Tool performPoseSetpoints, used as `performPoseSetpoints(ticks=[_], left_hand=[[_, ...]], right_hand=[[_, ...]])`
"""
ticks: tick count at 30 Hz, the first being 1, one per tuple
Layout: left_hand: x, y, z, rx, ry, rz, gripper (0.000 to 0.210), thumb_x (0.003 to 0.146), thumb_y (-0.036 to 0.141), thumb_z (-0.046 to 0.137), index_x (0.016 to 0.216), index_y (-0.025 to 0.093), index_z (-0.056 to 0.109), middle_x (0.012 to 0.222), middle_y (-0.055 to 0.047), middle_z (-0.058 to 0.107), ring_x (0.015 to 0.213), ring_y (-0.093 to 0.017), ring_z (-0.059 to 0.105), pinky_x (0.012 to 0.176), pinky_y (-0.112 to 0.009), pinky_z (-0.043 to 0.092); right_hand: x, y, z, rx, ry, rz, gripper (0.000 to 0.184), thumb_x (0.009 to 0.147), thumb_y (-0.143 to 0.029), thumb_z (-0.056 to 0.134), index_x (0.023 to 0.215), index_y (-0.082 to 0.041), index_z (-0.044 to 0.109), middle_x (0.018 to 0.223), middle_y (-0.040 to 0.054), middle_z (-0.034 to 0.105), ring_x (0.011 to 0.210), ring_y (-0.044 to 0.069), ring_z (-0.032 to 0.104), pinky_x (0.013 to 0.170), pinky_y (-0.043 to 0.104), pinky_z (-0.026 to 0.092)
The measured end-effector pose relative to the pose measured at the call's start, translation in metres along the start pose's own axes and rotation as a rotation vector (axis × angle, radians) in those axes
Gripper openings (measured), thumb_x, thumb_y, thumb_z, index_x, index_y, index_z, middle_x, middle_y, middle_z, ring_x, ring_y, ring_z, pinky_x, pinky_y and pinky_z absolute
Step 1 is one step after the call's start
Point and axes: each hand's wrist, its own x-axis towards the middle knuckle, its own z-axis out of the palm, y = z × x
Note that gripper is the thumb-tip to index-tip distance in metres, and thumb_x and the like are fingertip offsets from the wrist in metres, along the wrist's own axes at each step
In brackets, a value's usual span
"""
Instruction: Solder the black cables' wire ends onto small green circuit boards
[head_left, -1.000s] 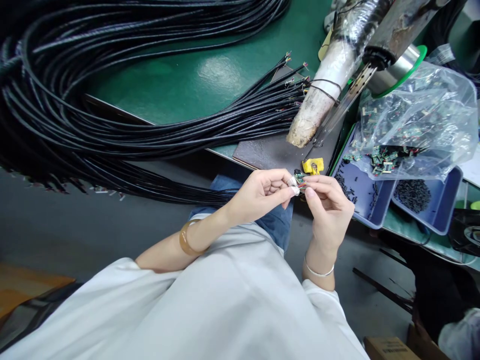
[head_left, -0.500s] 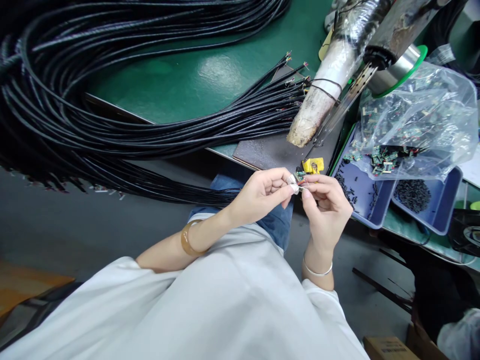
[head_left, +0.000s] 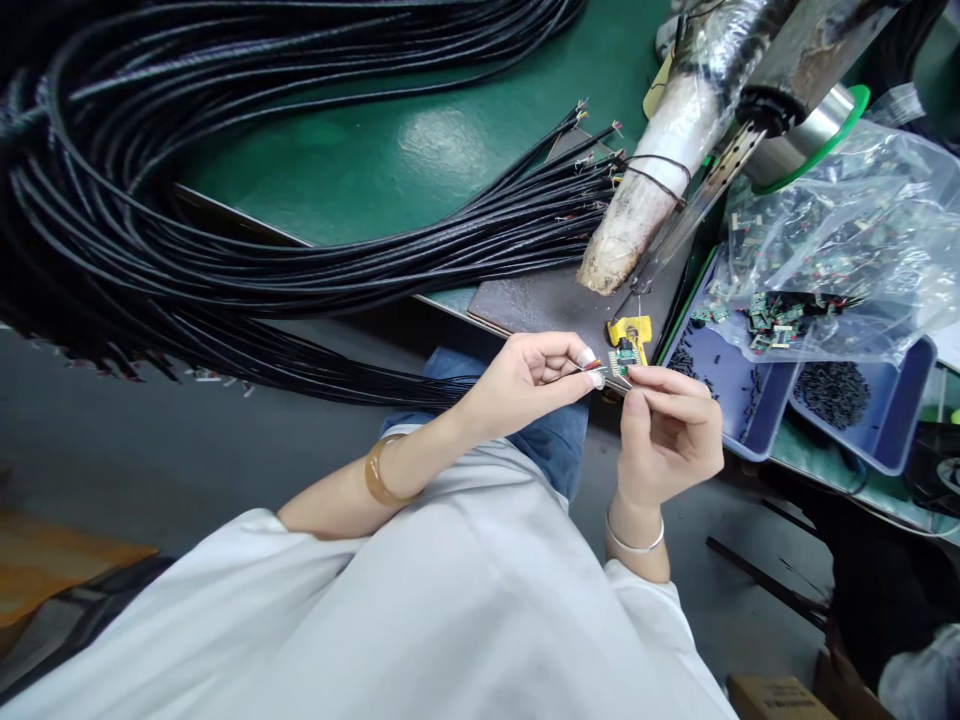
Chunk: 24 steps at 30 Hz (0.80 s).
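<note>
My left fingers (head_left: 562, 392) clamped on thin red wire ends (head_left: 592, 366), my right fingers (head_left: 675, 382) at a small green circuit board (head_left: 624, 358), their hold unclear, yellow block (head_left: 637, 326) partly hidden behind, white-wrapped tube (head_left: 641, 185) overhanging the green tabletop (head_left: 360, 150), black cables (head_left: 300, 268) cut off left.

Here we are above a green desk (head_left: 360, 165), bright glare (head_left: 442, 138) gleaming off its top! Below, we get grey floor (head_left: 187, 450); over at lower right, a cardboard box (head_left: 780, 697) near a dark bar (head_left: 765, 582); lower left, we catch an orange-brown surface (head_left: 67, 565), hard to identify.
</note>
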Motion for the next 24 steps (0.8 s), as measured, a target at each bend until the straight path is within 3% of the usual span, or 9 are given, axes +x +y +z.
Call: performPoseSetpoints(ticks=[7,12,16,24], left_hand=[[0.002,-0.002,-0.002,0.013,0.039,0.041,0.016,0.086,0.022,0.069,0.077,0.013,0.059,0.062,0.005,0.05,0.05,-0.002,0.035,0.047,-0.015,0.028],[0.007,0.001,-0.001,0.096,0.073,0.09,0.015,0.086,0.022,0.068,0.076,0.011,0.066,0.067,0.002,0.059,0.055,-0.003,0.045,0.054,-0.016,0.038],[0.012,0.004,0.0,0.168,0.139,0.12,0.013,0.084,0.022,0.07,0.079,0.011,0.071,0.075,-0.003,0.07,0.063,-0.008,0.059,0.06,-0.017,0.047],[0.019,0.004,-0.001,0.209,0.188,0.191,0.009,0.081,0.019,0.071,0.077,0.011,0.074,0.073,-0.003,0.073,0.063,-0.008,0.064,0.062,-0.017,0.053]], right_hand=[[-0.001,0.005,0.001,0.078,0.015,0.071,0.017,0.087,-0.006,0.066,0.096,-0.021,0.063,0.09,0.0016,0.075,0.083,0.016,0.074,0.069,0.032,0.064],[0.002,0.012,0.003,-0.005,-0.01,0.116,0.014,0.087,-0.01,0.069,0.093,-0.021,0.063,0.095,0.0029,0.074,0.088,0.017,0.074,0.075,0.034,0.064],[0.006,0.014,0.006,-0.09,-0.061,0.024,0.015,0.085,-0.008,0.07,0.088,-0.021,0.064,0.095,0.0018,0.075,0.089,0.017,0.074,0.08,0.035,0.063],[0.012,0.019,0.01,-0.16,-0.08,-0.097,0.019,0.084,-0.005,0.069,0.09,-0.022,0.064,0.097,0.0026,0.076,0.088,0.016,0.073,0.078,0.033,0.062]])
